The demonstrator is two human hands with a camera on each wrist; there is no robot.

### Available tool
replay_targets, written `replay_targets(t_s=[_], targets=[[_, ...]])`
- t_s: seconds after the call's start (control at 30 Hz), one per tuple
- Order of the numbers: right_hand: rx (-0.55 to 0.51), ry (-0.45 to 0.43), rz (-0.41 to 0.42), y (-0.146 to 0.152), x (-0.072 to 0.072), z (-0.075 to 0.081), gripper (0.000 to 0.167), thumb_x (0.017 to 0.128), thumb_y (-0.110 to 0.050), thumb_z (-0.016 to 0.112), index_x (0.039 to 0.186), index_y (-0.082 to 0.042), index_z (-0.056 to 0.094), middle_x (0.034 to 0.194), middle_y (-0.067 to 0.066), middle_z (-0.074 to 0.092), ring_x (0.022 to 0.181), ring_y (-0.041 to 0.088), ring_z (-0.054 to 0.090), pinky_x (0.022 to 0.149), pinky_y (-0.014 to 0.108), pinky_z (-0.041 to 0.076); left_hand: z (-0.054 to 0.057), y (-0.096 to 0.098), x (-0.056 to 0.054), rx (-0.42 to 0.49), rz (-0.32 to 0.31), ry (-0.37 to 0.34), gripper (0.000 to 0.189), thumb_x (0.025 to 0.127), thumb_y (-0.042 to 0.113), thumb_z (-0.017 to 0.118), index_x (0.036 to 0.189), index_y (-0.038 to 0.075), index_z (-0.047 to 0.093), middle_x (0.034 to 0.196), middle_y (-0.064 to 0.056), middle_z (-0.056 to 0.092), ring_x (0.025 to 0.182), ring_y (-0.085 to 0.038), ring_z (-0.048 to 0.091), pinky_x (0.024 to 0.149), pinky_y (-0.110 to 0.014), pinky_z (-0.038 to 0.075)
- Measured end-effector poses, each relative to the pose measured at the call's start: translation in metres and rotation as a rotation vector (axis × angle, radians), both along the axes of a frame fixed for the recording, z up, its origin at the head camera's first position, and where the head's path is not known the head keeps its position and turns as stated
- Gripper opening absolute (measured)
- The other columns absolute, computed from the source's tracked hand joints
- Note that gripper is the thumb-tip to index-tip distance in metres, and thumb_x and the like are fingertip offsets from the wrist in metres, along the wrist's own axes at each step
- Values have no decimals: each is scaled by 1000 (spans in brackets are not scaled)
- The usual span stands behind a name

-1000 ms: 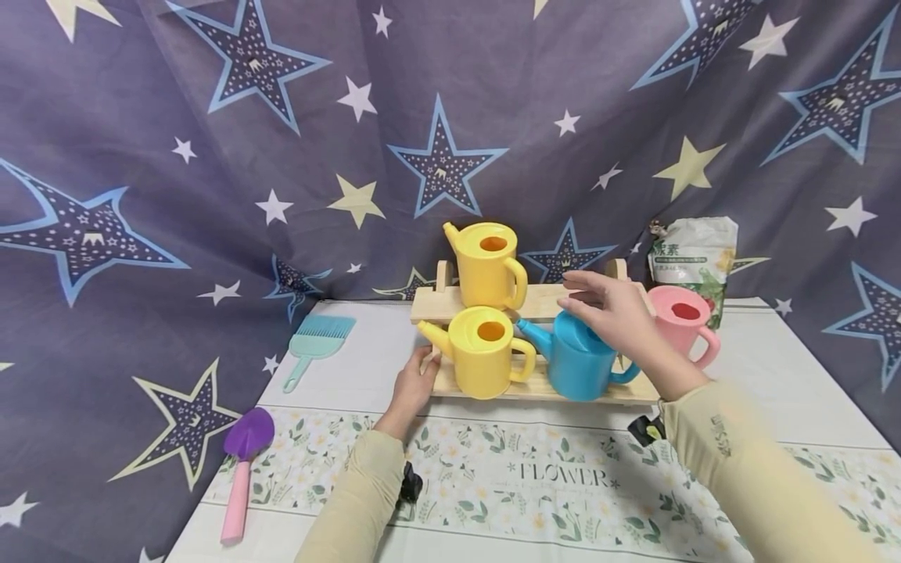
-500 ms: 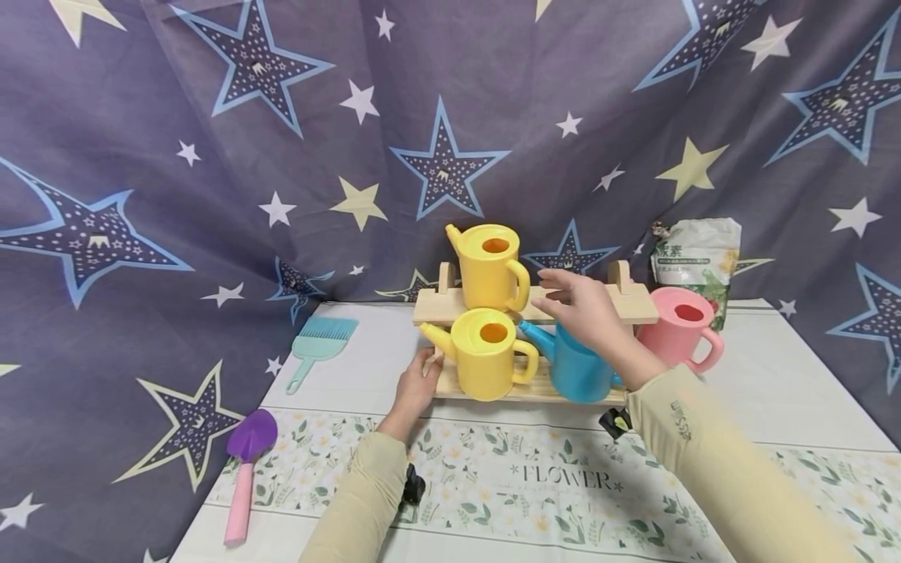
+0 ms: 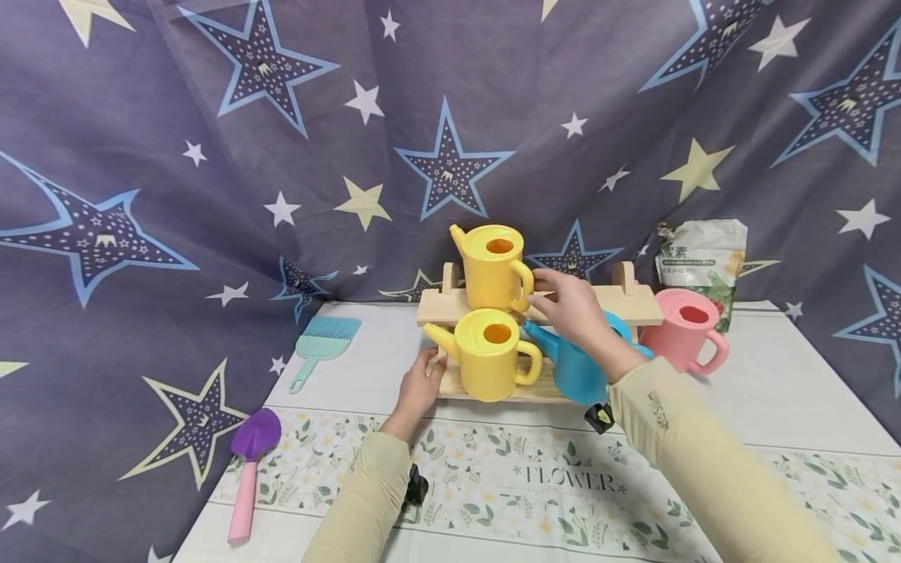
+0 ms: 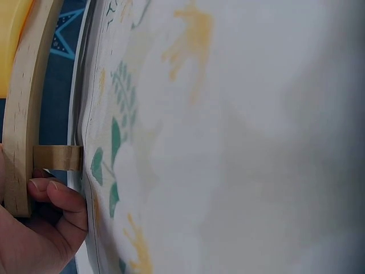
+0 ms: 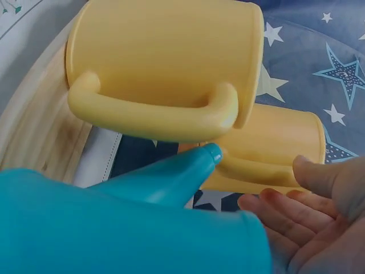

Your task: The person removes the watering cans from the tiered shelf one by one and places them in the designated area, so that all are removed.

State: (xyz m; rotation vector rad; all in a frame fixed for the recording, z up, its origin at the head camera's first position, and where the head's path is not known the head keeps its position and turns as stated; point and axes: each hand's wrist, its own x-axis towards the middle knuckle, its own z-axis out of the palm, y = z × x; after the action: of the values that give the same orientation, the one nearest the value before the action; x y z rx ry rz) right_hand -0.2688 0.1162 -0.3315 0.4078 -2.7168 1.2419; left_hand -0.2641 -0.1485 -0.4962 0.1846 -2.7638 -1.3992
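Note:
A two-tier wooden shelf [image 3: 637, 305] stands at the back of the table. On its upper board sits a yellow watering can [image 3: 486, 274], spout to the left. A second yellow watering can [image 3: 484, 367] and a blue watering can [image 3: 577, 379] are on the lower board. My left hand [image 3: 418, 389] holds the left end of the lower board; the left wrist view shows fingers bent around the wood [image 4: 21, 131]. My right hand [image 3: 573, 309] reaches over the blue can to the upper can's handle [image 5: 256, 170], thumb and fingers spread at it.
A pink watering can [image 3: 679, 332] is right of the shelf, in front of a white and green bag [image 3: 700, 262]. To the left lie a teal brush [image 3: 320, 344] and a purple trowel with a pink handle [image 3: 255, 438]. A starred curtain [image 3: 317, 141] hangs behind.
My right hand has moved left from above the blue watering can to the upper yellow can's handle. My left hand stays at the shelf's left end.

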Motion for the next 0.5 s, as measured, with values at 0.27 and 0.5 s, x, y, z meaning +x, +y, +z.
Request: replay_targets(t_s=[0.27, 0.5], targets=[[30, 35, -53, -11, -5, -3, 34, 94, -12, 67, 125, -1, 61, 111, 16, 69, 97, 31, 68, 83, 43, 57, 1, 2, 0, -3, 11, -17, 48, 102, 42, 48, 141, 14, 48, 149, -14, 43, 138, -36, 38, 113, -54, 30], [33, 39, -66, -14, -8, -4, 23, 94, -11, 66, 115, -1, 63, 106, 15, 70, 96, 30, 69, 83, 41, 58, 2, 2, -1, -6, 14, -26, 48, 102, 42, 47, 142, 14, 48, 149, -14, 43, 138, -36, 38, 113, -53, 30]])
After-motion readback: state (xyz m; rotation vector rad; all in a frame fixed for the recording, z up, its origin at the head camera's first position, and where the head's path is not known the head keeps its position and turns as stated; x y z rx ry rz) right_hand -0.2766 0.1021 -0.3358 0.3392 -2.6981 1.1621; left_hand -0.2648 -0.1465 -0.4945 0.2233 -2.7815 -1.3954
